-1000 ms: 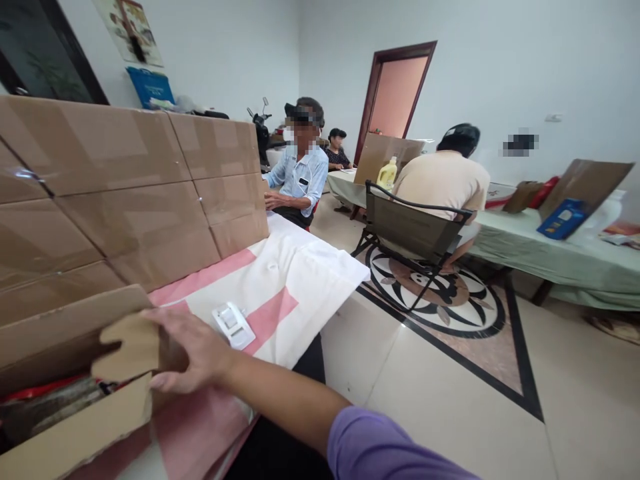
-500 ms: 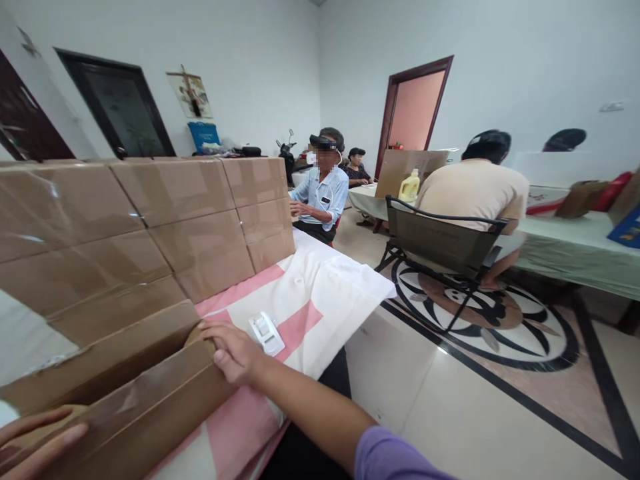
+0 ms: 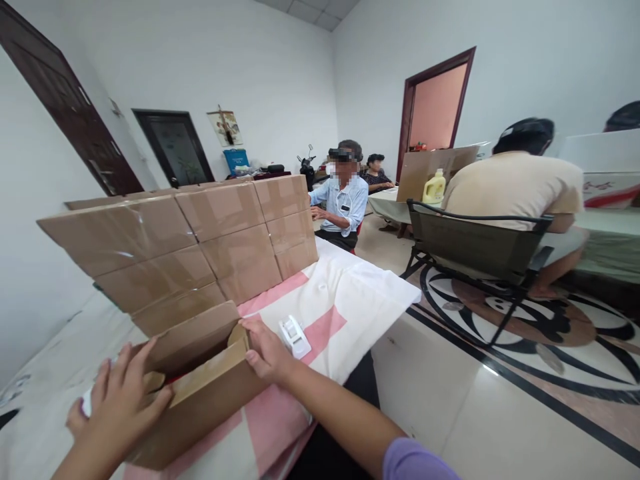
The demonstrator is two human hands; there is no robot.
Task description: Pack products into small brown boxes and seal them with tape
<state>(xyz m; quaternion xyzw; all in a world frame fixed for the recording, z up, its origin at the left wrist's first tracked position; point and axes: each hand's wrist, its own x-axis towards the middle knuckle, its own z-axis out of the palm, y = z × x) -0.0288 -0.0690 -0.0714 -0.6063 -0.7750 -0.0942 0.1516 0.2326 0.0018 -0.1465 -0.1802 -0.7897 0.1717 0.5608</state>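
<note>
An open cardboard box (image 3: 215, 390) stands before me on the cloth-covered table, its long flap raised at the back. Something red shows in a small strip inside it; the rest of the inside is hidden. My right hand (image 3: 270, 353) grips the box's right end, fingertips over the small end flap and thumb on the front corner. At the left end, my left hand (image 3: 117, 403) has its fingers spread and touches the box beside the other small flap. A white tape dispenser (image 3: 295, 337) lies just beyond my right hand.
Taped cardboard boxes (image 3: 195, 243) form a stacked wall behind the open box. A person in a light blue shirt (image 3: 345, 200) sits past its far end. To the right, another person (image 3: 515, 180) sits in a folding chair (image 3: 480, 250) at a second table.
The view has swung left, so things appear farther right. My left hand has come more fully into view at the box's left end. My right hand stays on the right end.
</note>
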